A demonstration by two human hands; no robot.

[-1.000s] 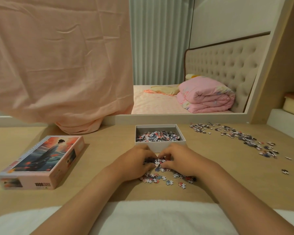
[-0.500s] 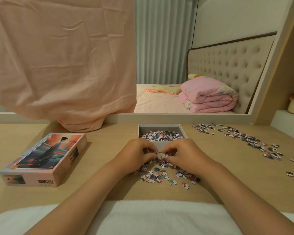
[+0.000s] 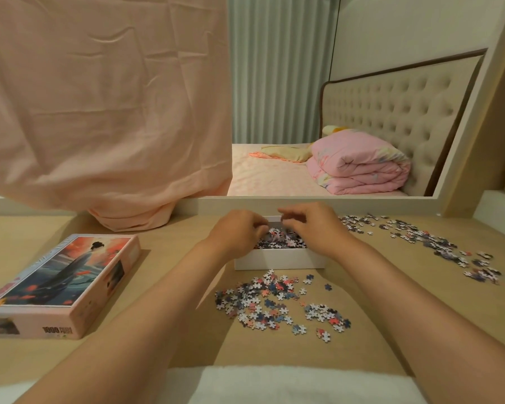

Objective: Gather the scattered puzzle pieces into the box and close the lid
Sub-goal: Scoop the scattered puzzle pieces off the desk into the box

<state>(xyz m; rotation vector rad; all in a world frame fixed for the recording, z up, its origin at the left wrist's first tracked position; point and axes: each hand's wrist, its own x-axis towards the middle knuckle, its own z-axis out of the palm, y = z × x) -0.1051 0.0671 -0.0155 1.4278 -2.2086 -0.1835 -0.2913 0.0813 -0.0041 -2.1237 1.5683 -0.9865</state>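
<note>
The left hand (image 3: 239,232) and right hand (image 3: 314,228) hang close together over the open box (image 3: 277,260), fingers curled downward as if emptying a handful in, though whether they grip anything I cannot tell; loose pieces (image 3: 270,303) lie just before it, the lid (image 3: 64,282) well left.

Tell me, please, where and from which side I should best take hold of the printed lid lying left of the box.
Probably by its two long side walls, near the middle, coming from above. The lid lies flat on the table, picture side up, so its rim underneath is out of reach; only the upright walls can be pinched between thumb and the rest.
</note>
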